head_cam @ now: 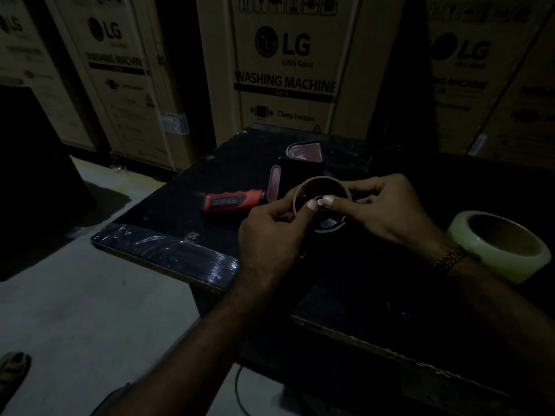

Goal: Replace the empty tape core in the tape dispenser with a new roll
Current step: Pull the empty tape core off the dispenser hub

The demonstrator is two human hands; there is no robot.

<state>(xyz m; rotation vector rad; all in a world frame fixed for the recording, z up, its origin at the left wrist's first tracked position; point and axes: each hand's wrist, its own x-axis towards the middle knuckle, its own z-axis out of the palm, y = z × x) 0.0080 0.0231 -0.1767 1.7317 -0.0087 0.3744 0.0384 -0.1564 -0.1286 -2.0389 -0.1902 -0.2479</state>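
At frame centre the core [322, 202] is pinched by both hands [271, 232] [387, 210], not yet removed; the roll [500, 244] is untouched at right.

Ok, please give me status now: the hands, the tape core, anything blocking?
Both hands gripping the empty core, on the dispenser. New roll waiting at the right, untouched. Nothing blocking.
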